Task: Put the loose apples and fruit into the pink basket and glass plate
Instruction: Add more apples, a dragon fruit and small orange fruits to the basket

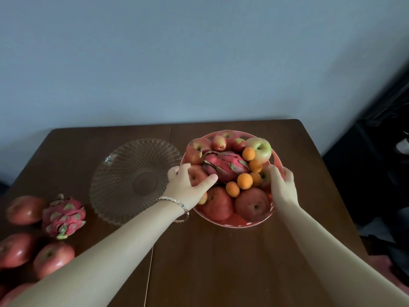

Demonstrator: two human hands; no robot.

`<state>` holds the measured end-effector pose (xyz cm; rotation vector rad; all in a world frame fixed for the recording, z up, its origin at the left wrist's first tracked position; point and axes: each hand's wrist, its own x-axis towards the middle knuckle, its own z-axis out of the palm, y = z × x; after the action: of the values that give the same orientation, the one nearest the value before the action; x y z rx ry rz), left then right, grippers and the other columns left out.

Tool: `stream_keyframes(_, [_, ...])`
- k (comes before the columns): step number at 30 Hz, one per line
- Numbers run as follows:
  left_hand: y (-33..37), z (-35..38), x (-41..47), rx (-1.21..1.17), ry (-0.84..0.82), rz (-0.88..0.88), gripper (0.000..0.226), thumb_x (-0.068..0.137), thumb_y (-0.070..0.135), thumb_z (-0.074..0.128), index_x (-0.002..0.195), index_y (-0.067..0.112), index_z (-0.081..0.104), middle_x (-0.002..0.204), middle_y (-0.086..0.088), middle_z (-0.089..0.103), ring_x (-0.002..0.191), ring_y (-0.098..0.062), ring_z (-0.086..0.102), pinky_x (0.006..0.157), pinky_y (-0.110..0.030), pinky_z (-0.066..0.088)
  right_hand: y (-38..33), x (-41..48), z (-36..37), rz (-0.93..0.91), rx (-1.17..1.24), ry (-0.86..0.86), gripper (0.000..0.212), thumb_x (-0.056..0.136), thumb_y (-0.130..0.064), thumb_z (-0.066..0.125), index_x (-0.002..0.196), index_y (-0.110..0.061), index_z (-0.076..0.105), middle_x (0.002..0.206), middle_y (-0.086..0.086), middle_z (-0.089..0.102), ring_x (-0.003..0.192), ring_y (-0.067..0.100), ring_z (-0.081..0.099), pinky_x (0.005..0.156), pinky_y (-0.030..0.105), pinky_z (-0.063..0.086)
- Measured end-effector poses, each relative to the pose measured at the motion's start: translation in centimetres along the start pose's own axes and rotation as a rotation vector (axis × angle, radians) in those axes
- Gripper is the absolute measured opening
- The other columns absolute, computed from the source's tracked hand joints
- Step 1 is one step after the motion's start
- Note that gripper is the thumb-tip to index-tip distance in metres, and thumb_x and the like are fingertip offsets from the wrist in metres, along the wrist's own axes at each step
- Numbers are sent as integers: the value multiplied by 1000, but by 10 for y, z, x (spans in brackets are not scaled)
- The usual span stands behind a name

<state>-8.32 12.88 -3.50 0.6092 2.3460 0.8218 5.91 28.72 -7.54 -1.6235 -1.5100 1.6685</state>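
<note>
The pink basket (232, 224) stands on the table's right half, heaped with red apples, a yellow-green apple (261, 149), a dragon fruit (223, 165) and several small oranges (244, 180). My left hand (188, 183) grips the basket's left rim, thumb lying over an apple inside, fingers outside. My right hand (283, 185) curls over the right rim. Left of the basket lies the glass plate (124, 173), with nothing on it. Loose at the table's left edge are a second dragon fruit (63, 216) and red apples (24, 209) (53, 258) (13, 249).
The brown wooden table (221, 262) backs onto a pale blue wall. Its seam runs down the middle, between plate and basket. Dark furniture and clutter (387, 173) stand past the table's right edge. A bracelet sits on my left wrist.
</note>
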Motion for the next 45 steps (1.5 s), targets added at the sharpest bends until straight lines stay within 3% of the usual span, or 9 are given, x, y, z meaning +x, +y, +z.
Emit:
stream_keyframes(5, [-8, -11, -25, 211, 42, 136, 48, 69, 33, 77, 111, 21, 57, 108, 3, 41, 104, -18, 51, 90, -24, 41, 5, -15, -2, -6, -49, 3, 57, 89, -44, 47, 139, -20, 31, 126, 9, 52, 111, 30, 53, 93, 40, 45])
stream_keyframes(8, [-15, -5, -35, 272, 8, 163, 36, 74, 22, 74, 106, 19, 58, 107, 1, 44, 89, -19, 58, 84, -28, 48, 10, -27, -4, -13, -87, -10, 60, 90, -42, 46, 141, -17, 27, 133, 13, 49, 117, 31, 51, 91, 37, 41])
stream_keyframes(15, [-20, 2, -36, 314, 126, 188, 38, 77, 24, 70, 113, 18, 57, 109, -6, 59, 99, -24, 58, 84, -33, 47, 14, -43, -9, -12, -140, -31, 64, 89, -43, 48, 141, -12, 27, 134, 15, 49, 119, 32, 50, 96, 40, 43])
stream_keyframes(22, [20, 13, -32, -175, 213, 313, 31, 69, 18, 80, 96, 13, 65, 90, 2, 68, 73, -10, 64, 68, -7, 46, 15, -45, -10, -9, -147, -41, 64, 90, -42, 49, 142, -11, 27, 135, 14, 48, 119, 32, 51, 90, 36, 43])
stream_keyframes(28, [51, 29, -14, -15, 197, 391, 38, 77, 23, 72, 112, 13, 60, 112, -5, 61, 98, -16, 60, 82, -14, 38, 15, -48, -8, 24, -149, -21, 67, 88, -46, 48, 143, -15, 25, 141, 16, 39, 125, 34, 44, 100, 46, 42])
stream_keyframes(30, [51, 35, -9, 69, 156, 382, 41, 77, 25, 72, 115, 14, 58, 119, -6, 54, 106, -19, 56, 83, -12, 32, 11, -55, -9, -84, -235, 76, 63, 89, -42, 50, 142, -16, 28, 144, 14, 32, 133, 32, 30, 104, 48, 34])
stream_keyframes(32, [50, 38, -6, 63, 161, 353, 40, 77, 25, 72, 113, 14, 60, 118, -6, 55, 107, -19, 56, 82, -13, 33, 4, -63, -7, -390, -275, 153, 52, 88, -32, 54, 136, -17, 39, 142, 8, 34, 134, 27, 23, 107, 43, 28])
stream_keyframes(36, [60, 32, 2, 33, 210, 323, 36, 77, 28, 70, 108, 12, 62, 108, -6, 62, 100, -19, 61, 76, -17, 35, -29, -57, 8, -824, -459, -53, 38, 86, -19, 55, 124, -18, 55, 131, 2, 51, 127, 24, 34, 104, 26, 20])
stream_keyframes(45, [84, 20, 46, 358, 121, 300, 37, 83, 27, 66, 116, 11, 60, 115, -14, 49, 107, -31, 56, 91, -43, 46, -77, -33, 27, -644, -651, -207, 52, 79, 6, 48, 127, -14, 54, 134, 7, 51, 131, 25, 35, 105, 32, 30])
